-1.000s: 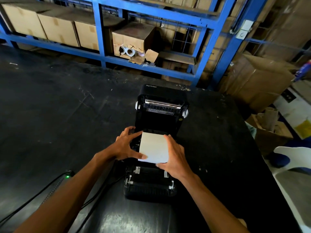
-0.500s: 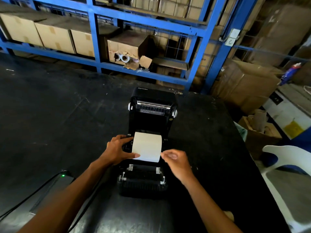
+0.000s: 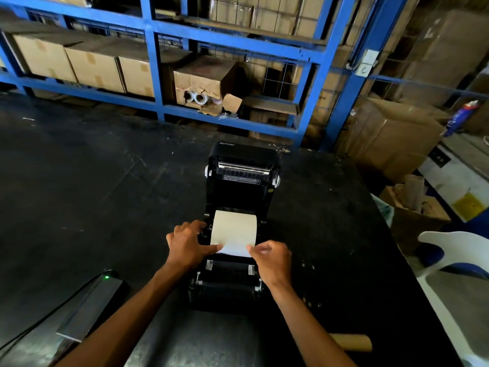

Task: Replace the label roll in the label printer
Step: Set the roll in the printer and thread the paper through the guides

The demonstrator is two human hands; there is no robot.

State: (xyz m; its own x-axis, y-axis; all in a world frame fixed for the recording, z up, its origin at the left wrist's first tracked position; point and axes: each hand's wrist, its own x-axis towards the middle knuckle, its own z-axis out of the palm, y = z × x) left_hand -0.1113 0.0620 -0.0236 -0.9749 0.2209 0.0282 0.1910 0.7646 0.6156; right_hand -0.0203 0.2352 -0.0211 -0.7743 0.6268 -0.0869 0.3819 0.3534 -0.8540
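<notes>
- Label roll [image 3: 234,229] sat in the bay of the open label printer [image 3: 239,226], at the centre of the bench [image 3: 87,197], with its free end drawn toward 6 o'clock over the front of the bay.
- Lid [image 3: 242,168] stood tipped back at 12 o'clock, print head facing the person; my read is that this kept the paper path open for threading.
- Left hand [image 3: 189,246] lay at 9 o'clock of the roll, thumb pressing the left corner of the loose end; the other fingers curled at the bay's left edge, probably steadying the roll or its guide. What they touched could not be told.
- Right hand [image 3: 270,256] pinched the right corner of the loose end at 4 o'clock of the roll. Holding both corners likely kept the web square to the feed.
- White paper guides [image 3: 209,264] sat just toward 6 o'clock of the leading edge; the paper was not yet between them.
- Roll looked seated; still to do were feeding the end through the guides and closing the lid.
- Risk: a skewed pull could misfeed the paper.
- Cardboard tube [image 3: 352,342] lay at 5 o'clock on the bench, possibly the spent core.
- Power brick [image 3: 92,305] with a green LED sat at 8 o'clock.
</notes>
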